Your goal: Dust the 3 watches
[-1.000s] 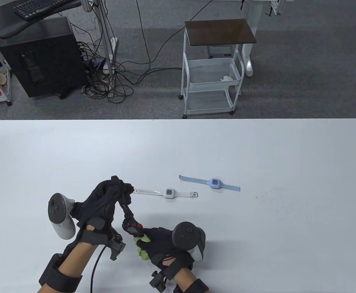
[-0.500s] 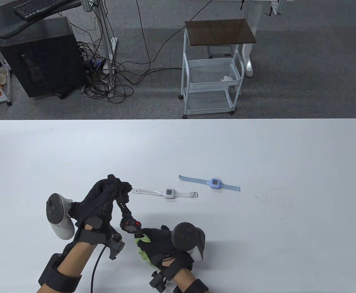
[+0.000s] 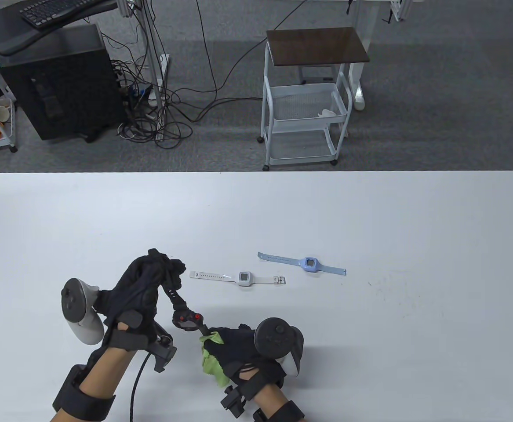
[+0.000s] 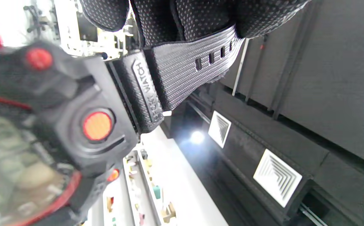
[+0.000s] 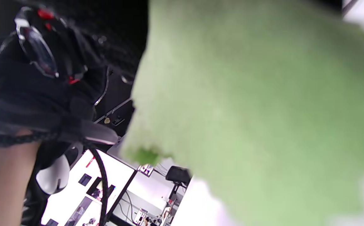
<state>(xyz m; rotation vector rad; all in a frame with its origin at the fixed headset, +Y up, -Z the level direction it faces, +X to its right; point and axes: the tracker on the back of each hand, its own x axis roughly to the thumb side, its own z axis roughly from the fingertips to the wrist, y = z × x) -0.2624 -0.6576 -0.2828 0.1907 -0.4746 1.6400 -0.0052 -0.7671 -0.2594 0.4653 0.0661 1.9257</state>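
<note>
The left hand (image 3: 144,285) is pinching the strap of a black watch (image 3: 185,317) and lifting it above the white bench (image 3: 370,220), while the right hand (image 3: 238,347) is gripping a green cloth (image 3: 210,362) just beside its face, and a white watch (image 3: 243,278) and blue watch (image 3: 310,263) are lying flat nearby.

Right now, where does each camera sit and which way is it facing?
Table view: overhead, looking down at the table; left hand and right hand enter from below.
Left wrist view: tilted upward at ceiling; gloved fingers grip the black watch.
Right wrist view: mostly blocked by green cloth.
All three share the black watch.
</note>
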